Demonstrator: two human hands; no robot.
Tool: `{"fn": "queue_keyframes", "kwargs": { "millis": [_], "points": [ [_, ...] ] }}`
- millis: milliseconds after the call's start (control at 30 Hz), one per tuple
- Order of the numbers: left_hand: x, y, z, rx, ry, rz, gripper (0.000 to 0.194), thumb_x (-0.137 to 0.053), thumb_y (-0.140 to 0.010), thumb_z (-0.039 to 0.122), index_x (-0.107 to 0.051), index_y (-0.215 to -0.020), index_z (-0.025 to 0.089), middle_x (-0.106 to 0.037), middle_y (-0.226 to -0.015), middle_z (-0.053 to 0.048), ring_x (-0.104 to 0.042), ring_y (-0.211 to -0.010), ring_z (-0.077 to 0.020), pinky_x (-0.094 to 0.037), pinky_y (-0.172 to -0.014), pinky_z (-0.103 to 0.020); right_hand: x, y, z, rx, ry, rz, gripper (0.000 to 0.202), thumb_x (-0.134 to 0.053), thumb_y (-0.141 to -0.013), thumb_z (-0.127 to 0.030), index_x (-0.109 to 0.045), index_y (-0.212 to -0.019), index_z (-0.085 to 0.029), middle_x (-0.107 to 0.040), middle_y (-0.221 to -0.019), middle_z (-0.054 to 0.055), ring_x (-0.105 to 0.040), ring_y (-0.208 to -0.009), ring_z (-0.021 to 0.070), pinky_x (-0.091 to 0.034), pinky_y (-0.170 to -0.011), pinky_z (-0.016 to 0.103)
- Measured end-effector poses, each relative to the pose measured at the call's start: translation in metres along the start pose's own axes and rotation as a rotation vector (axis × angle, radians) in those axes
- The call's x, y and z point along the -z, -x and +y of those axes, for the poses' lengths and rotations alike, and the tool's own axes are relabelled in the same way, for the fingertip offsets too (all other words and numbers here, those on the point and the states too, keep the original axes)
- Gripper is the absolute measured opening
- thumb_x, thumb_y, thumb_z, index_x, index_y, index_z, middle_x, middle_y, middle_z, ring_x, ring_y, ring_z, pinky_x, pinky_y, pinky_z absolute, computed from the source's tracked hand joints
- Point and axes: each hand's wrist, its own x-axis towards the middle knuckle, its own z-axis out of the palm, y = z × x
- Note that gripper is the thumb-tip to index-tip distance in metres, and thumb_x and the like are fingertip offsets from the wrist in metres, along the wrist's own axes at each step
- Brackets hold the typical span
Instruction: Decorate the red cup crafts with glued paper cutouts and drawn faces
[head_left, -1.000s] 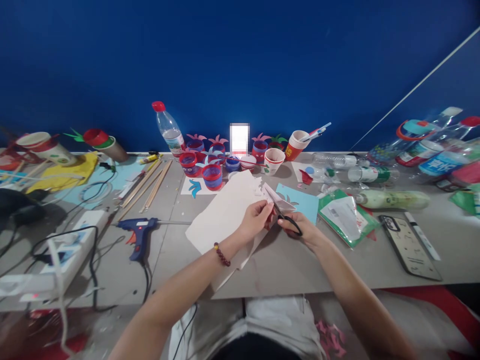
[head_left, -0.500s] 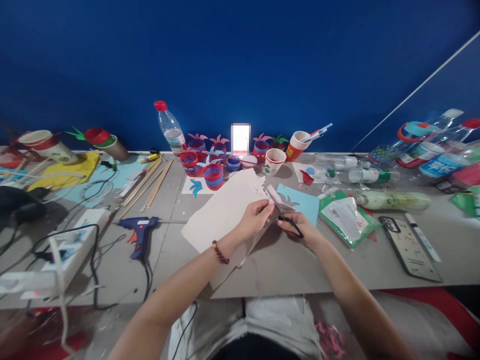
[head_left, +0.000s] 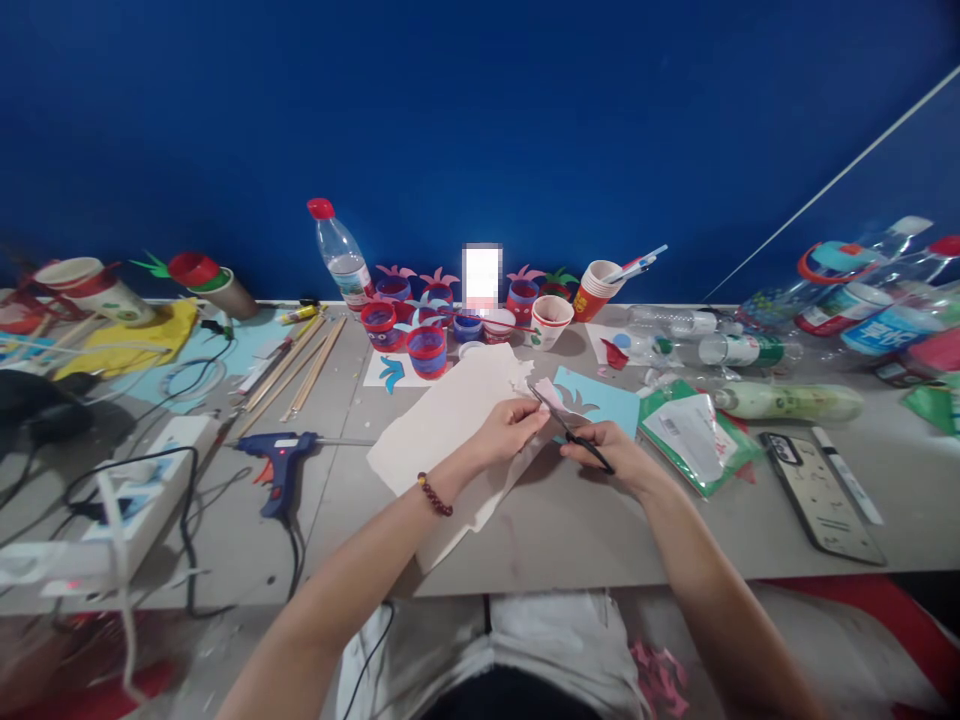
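Note:
My right hand (head_left: 611,457) grips a pair of black-handled scissors (head_left: 588,447), its fingers in the loops. The blades point up and left, towards the fingertips of my left hand (head_left: 513,432). Those fingertips are pinched together on a small pale pink piece of paper (head_left: 555,394), partly covered by the blades and fingers. Under my left hand and wrist lies a large off-white sheet of paper (head_left: 442,420) with a ragged far corner. A light blue sheet (head_left: 621,405) with a leaf-shaped cutout lies just beyond my right hand.
A blue hot glue gun (head_left: 281,460), wooden sticks (head_left: 315,370) and a power strip (head_left: 161,490) lie left. Decorated red and purple cups (head_left: 426,352) and a bottle (head_left: 343,262) stand behind the paper. On the right are plastic bottles (head_left: 791,401), a green packet (head_left: 694,440) and a phone (head_left: 821,500).
The scissors and my right hand have shifted slightly right and down. The pink paper between the hands now sits lower and flatter. My left hand has moved only a little.

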Motion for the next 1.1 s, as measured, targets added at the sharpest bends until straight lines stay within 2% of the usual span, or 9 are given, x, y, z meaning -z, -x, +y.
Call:
{"fn": "queue_keyframes", "kwargs": {
  "millis": [133,200,333,433,533,667,833,933,1100],
  "points": [
    [0.007,-0.001,0.004,0.022,0.014,-0.109,0.046,-0.053,-0.083,0.052,-0.038,-0.054,0.02,-0.036,-0.047,0.005,-0.034,-0.043,-0.0078,-0.025,-0.045,-0.024,0.005,-0.001,0.004,-0.025,0.029,-0.007,0.055,-0.08,-0.053,-0.061,-0.047,-0.056,-0.017,-0.032,-0.051,-0.008,-0.031,-0.047,0.005,-0.029,-0.043,0.02],
    [0.007,-0.002,0.006,0.05,0.033,-0.125,0.045,-0.055,-0.082,0.053,-0.041,-0.054,0.02,-0.036,-0.048,0.005,-0.036,-0.042,-0.0079,-0.027,-0.044,-0.024,0.007,-0.002,0.007,-0.038,0.016,-0.014,0.054,-0.08,-0.054,-0.061,-0.049,-0.058,-0.017,-0.032,-0.052,-0.008,-0.031,-0.048,0.0051,-0.03,-0.044,0.02],
    [-0.005,-0.001,0.005,0.098,0.065,0.028,0.039,-0.055,-0.081,0.052,-0.051,-0.062,0.019,-0.041,-0.05,0.006,-0.041,-0.042,-0.0076,-0.031,-0.042,-0.022,0.005,-0.007,0.013,-0.003,-0.041,-0.013,0.054,-0.079,-0.058,-0.061,-0.045,-0.056,-0.018,-0.026,-0.048,-0.009,-0.024,-0.044,0.0038,-0.022,-0.042,0.021],
    [-0.018,0.0,0.0,0.113,0.122,0.158,0.038,-0.052,-0.084,0.051,-0.054,-0.067,0.018,-0.046,-0.051,0.005,-0.043,-0.042,-0.0079,-0.035,-0.043,-0.022,-0.001,-0.011,0.014,0.02,-0.067,-0.009,0.053,-0.077,-0.059,-0.062,-0.047,-0.056,-0.019,-0.028,-0.044,-0.009,-0.023,-0.041,0.0039,-0.015,-0.041,0.022],
    [-0.026,0.001,-0.007,0.09,0.184,0.21,0.038,-0.049,-0.085,0.051,-0.054,-0.069,0.018,-0.051,-0.053,0.004,-0.045,-0.042,-0.0086,-0.037,-0.045,-0.023,-0.006,-0.011,0.012,0.027,-0.084,-0.022,0.053,-0.076,-0.059,-0.064,-0.051,-0.057,-0.018,-0.031,-0.041,-0.009,-0.023,-0.039,0.004,-0.012,-0.041,0.023],
    [-0.026,0.0,-0.013,0.06,0.185,0.183,0.038,-0.048,-0.086,0.051,-0.05,-0.068,0.018,-0.05,-0.054,0.004,-0.045,-0.045,-0.0083,-0.038,-0.049,-0.023,-0.007,-0.005,0.002,0.018,-0.077,-0.023,0.055,-0.076,-0.057,-0.066,-0.051,-0.057,-0.018,-0.031,-0.041,-0.009,-0.022,-0.039,0.0036,-0.012,-0.041,0.022],
    [-0.017,-0.001,-0.011,0.062,0.118,0.1,0.042,-0.052,-0.084,0.051,-0.043,-0.059,0.019,-0.042,-0.052,0.005,-0.042,-0.05,-0.0084,-0.036,-0.05,-0.022,0.002,0.002,-0.003,-0.011,-0.023,-0.047,0.056,-0.078,-0.056,-0.064,-0.047,-0.061,-0.018,-0.03,-0.05,-0.01,-0.027,-0.044,0.0035,-0.025,-0.043,0.02],
    [-0.013,-0.003,-0.01,0.061,0.12,0.047,0.043,-0.055,-0.081,0.052,-0.042,-0.057,0.019,-0.039,-0.052,0.005,-0.042,-0.051,-0.0086,-0.039,-0.052,-0.023,0.01,0.003,0.001,0.009,0.017,-0.105,0.056,-0.076,-0.061,-0.064,-0.043,-0.061,-0.018,-0.029,-0.052,-0.009,-0.026,-0.045,0.0034,-0.023,-0.043,0.019],
    [-0.013,-0.005,-0.013,0.067,0.102,0.028,0.043,-0.055,-0.08,0.053,-0.041,-0.058,0.019,-0.04,-0.054,0.006,-0.045,-0.05,-0.0084,-0.041,-0.051,-0.023,0.015,0.004,0.003,0.023,0.041,-0.151,0.051,-0.074,-0.065,-0.063,-0.053,-0.072,-0.017,-0.032,-0.057,-0.009,-0.025,-0.047,0.0035,-0.021,-0.043,0.019]
  ]
}}
